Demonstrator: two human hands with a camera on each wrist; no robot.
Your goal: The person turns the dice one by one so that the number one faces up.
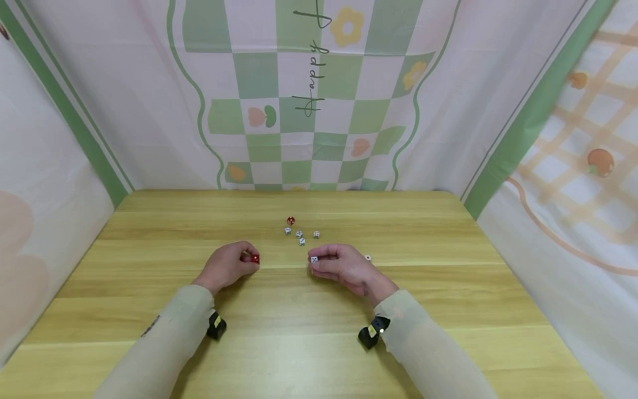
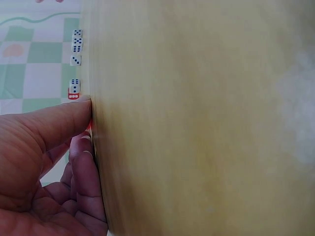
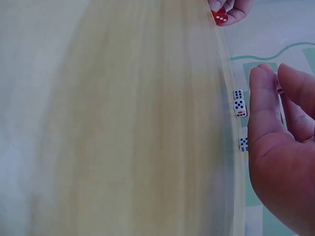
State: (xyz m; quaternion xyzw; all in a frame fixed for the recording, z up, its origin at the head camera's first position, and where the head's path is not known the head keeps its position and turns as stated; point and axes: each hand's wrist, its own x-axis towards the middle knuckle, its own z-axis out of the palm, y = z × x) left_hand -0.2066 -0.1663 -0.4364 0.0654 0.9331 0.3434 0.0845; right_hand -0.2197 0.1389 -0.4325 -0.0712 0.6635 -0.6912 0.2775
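Between thumb and fingers, my left hand pinches a red die low at the tabletop. In the left wrist view only a sliver of that die shows. To the right, my right hand holds a white die at its fingertips; in the right wrist view the fingers mostly cover it. Beyond both hands sit another red die and several white dice, among them one at the left, a nearer one and one at the right. A further white die lies just beyond my right hand.
The wooden table reaches back to a hanging checked cloth. More patterned cloth walls stand along the left and right edges. A black wrist camera sits at my left cuff, another at the right.
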